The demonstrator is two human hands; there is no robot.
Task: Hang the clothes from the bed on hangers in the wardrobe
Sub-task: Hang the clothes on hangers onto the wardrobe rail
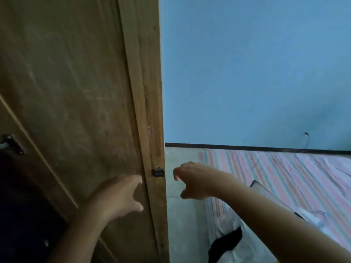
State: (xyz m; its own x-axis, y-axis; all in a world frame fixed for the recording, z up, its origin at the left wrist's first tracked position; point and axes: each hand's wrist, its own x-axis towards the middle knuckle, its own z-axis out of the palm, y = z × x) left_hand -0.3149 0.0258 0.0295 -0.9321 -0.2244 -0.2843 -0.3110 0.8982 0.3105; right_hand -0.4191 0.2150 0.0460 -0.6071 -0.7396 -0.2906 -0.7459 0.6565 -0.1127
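**Both hands at the wardrobe door's edge**

The clothes (230,242), white and black garments, lay heaped on the striped bed sheet (284,173) at lower right, beneath the right forearm. The wooden wardrobe door (76,92) stood open, with a small dark latch plate (158,172) on its edge. The left hand (115,198) reached toward that edge, fingers relaxed and spread, holding nothing. The right hand (193,180) hovered just beside the latch, fingers loosely curled, empty. A blue wall (247,73) rose behind.

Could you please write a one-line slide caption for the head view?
Both empty hands, left and right, reach toward the wooden wardrobe door; clothes lie on the striped bed.
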